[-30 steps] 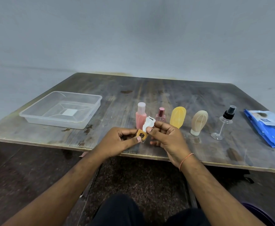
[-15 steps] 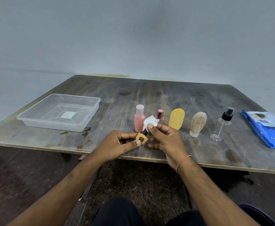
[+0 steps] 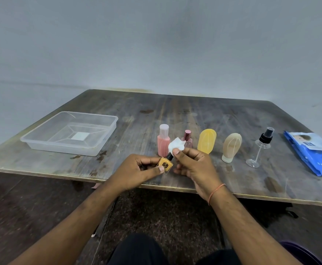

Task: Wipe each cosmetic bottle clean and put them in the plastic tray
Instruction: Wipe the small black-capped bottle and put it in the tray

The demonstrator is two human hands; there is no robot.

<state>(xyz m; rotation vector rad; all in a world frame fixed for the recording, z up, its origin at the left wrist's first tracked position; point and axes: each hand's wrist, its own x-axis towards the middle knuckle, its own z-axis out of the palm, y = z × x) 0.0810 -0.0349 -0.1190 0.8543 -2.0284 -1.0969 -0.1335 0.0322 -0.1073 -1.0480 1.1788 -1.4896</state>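
Note:
My left hand (image 3: 137, 170) pinches a small yellow nail-polish bottle (image 3: 165, 164) with a black cap, held over the table's front edge. My right hand (image 3: 195, 166) pinches a crumpled white wipe (image 3: 176, 144) against the bottle's cap. Behind them stand a pink bottle (image 3: 163, 141), a small pink perfume bottle (image 3: 187, 138), a yellow squeeze tube (image 3: 206, 140), a beige squeeze tube (image 3: 231, 147) and a clear spray bottle (image 3: 260, 149). The clear plastic tray (image 3: 106, 129) sits at the left with nothing in it.
A blue pack of wipes (image 3: 314, 155) lies at the table's right edge. The worn wooden table (image 3: 194, 115) ends close to my hands; beyond it is a plain wall. My knees show below.
The wipe in my right hand has slid from the bottle's body up to its cap. The bottle has tilted a little in my left hand. The view has shifted slightly.

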